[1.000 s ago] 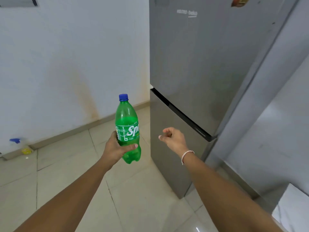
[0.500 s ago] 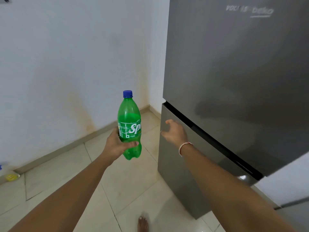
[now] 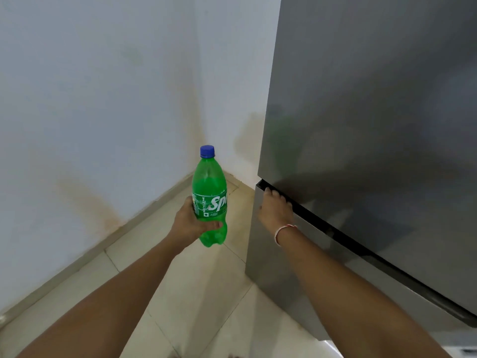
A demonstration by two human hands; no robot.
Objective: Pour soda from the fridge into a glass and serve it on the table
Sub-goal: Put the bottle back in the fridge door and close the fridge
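Soda bottle [image 3: 209, 200] is held upright over the tiled floor [image 3: 196, 280], just left of the fridge [image 3: 374, 125]. It's gripped low on the body by the left hand [image 3: 189, 223], thumb curled across the front. Probably mostly full, so kinda heavy, and the thin plastic is likely slick and squashy; gripped at the label seems safest. Right hand [image 3: 275, 211] is stretched out, fingers hooked together into the handle gap [image 3: 335, 228] between the doors.

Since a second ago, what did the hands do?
The right hand reached forward from mid-air to the fridge and hooked its fingers into the dark slot between the doors. The left hand kept holding the capped green bottle upright. Both doors stayed shut.
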